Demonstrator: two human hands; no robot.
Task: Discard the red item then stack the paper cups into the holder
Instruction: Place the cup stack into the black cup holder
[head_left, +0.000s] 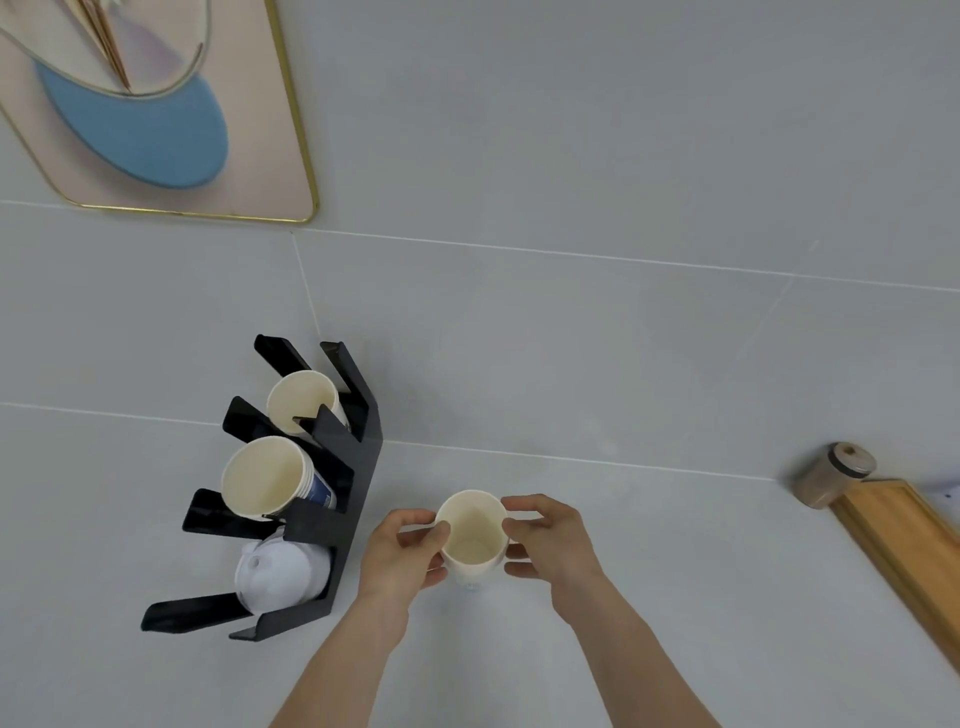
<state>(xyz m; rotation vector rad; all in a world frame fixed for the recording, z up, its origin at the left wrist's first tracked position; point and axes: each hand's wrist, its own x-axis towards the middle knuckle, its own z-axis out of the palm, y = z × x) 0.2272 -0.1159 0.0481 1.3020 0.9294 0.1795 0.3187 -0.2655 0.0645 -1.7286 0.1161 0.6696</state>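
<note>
A white paper cup (471, 535) stands mouth up just right of the black holder (340, 483). My left hand (402, 551) grips its left side and my right hand (545, 540) grips its right side. The holder has three tiers. Its top tier holds one paper cup (304, 400). The middle tier holds a nested stack of cups (270, 480) with blue print. White lids (280, 569) fill the bottom tier. No red item is in view.
A pink gold-rimmed tray (270, 156) with a blue oval and a glass dish lies at the upper left. At the right edge are a small lidded jar (834, 475) and a wooden board (909, 545). The surface is grey tile.
</note>
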